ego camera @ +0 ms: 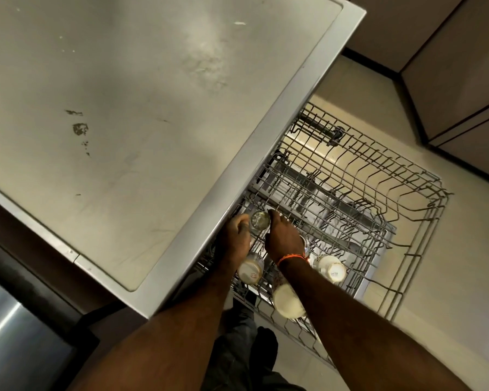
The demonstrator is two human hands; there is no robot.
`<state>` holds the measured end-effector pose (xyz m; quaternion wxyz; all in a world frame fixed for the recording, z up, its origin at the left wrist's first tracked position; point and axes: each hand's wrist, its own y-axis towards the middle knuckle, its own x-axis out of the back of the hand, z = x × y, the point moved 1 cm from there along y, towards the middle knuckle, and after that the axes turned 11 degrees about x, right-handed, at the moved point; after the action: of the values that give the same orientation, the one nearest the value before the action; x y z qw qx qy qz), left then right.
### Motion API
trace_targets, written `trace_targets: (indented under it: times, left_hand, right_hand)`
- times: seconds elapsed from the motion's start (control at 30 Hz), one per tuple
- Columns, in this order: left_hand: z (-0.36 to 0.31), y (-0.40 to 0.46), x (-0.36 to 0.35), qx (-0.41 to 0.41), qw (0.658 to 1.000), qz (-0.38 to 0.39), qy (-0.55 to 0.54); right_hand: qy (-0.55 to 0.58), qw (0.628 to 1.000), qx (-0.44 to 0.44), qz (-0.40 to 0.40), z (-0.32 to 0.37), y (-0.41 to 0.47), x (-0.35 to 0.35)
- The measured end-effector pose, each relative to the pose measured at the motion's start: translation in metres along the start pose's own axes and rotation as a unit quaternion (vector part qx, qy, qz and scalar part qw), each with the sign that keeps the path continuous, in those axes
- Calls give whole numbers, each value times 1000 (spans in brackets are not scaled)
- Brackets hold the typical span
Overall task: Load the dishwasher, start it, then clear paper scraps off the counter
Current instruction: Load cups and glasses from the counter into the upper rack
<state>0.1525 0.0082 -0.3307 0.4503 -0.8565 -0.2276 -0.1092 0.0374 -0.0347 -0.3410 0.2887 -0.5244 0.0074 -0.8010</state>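
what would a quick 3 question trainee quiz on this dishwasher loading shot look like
1. True or false: the upper rack is pulled out from under the counter.
2. What do the left hand and right hand have between them? A) a plate B) a clear glass C) a fork
3. Fill in: the white mug with print on its base sits ____ side up in the rack.

Key
1. True.
2. B: the clear glass sits between both hands near the counter edge; whether either grip is firmly closed on it is hard to tell.
3. Bottom.
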Motion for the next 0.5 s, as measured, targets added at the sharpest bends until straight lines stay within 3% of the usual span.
trace_targets:
  times: [0.23, 0.37, 0.5]
  left_hand:
    - [-3, -22, 15, -62, 991, -48, 104]
    - [-13, -50, 25, -95, 975, -13, 200]
    - [-31, -99, 42, -133, 956, 28, 259]
  right_hand:
    - [-29, 1000, 5, -7, -1, -8, 10]
    - [-47, 998, 31, -35, -1, -27, 34]
    - [-31, 999, 28, -15, 4, -64, 70]
